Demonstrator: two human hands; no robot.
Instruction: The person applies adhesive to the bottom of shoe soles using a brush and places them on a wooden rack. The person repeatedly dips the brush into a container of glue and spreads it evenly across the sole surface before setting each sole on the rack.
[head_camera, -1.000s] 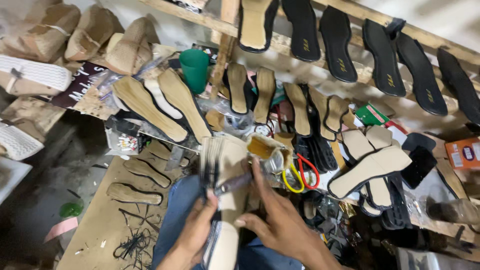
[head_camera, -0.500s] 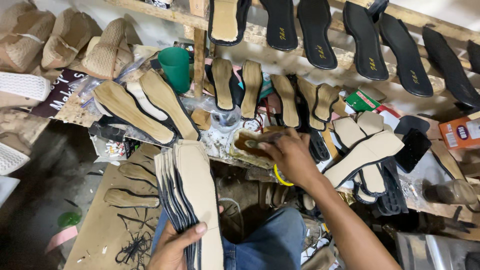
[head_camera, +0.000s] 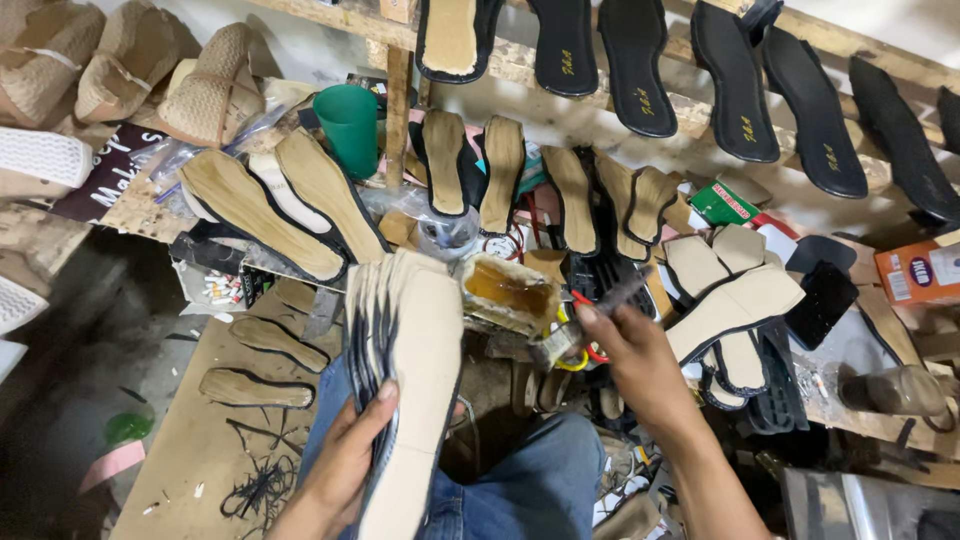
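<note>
Now, left hand gripping insole stack, right hand holding brush.

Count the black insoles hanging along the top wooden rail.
6 in view: one with a tan top at the left, then black ones, and one at the right. More may lie beyond the frame's right edge.

Left hand gripping; right hand pinching.

Soft even indoor light, dim lower left, slight motion blur.
</note>
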